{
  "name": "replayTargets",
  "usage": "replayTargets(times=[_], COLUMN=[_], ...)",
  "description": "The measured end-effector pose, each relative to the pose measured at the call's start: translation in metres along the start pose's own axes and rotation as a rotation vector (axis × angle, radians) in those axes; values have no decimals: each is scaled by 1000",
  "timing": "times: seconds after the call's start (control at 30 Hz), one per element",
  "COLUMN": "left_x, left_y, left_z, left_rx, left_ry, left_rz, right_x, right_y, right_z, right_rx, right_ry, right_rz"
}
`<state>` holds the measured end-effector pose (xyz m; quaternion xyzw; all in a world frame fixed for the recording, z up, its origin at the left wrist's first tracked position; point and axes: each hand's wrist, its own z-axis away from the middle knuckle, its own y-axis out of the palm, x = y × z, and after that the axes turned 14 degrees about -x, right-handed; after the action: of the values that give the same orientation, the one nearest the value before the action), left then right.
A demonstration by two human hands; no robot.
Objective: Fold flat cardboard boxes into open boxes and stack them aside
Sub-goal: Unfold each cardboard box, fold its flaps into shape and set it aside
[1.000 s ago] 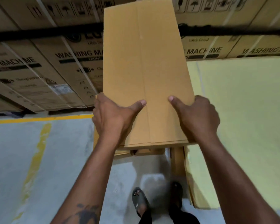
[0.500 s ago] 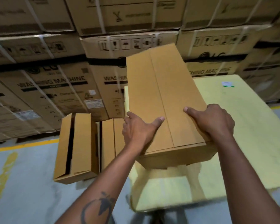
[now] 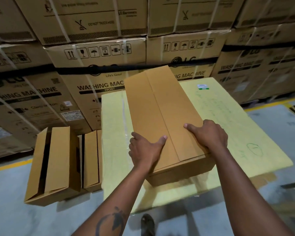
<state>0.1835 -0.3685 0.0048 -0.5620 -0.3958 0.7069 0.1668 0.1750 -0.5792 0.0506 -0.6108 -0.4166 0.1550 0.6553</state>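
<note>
A folded brown cardboard box lies lengthwise on a yellow-wrapped flat surface, its closed flap seam facing up. My left hand grips its near left corner, thumb on top and fingers down the side. On the near right edge my right hand holds it, thumb on the top panel and fingers curled over the edge. Two more folded boxes stand side by side on the floor to the left, against the yellow surface.
Strapped washing machine cartons are stacked in a wall behind and to both sides. The grey floor has a yellow line along the cartons. My foot stands at the yellow surface's near edge.
The box has come down from in front of me onto the yellow surface, both hands still holding its near end. The two boxes on the floor have come into view.
</note>
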Motion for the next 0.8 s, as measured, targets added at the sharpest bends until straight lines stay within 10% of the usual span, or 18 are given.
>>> replayTargets(times=[0.8], left_x=[-130], left_y=[171], left_z=[25], left_rx=[-113], left_ry=[50], left_rz=[-440], right_x=[-118], right_y=[57], right_z=[-139], right_rx=[115], right_ry=[-490], right_rz=[119])
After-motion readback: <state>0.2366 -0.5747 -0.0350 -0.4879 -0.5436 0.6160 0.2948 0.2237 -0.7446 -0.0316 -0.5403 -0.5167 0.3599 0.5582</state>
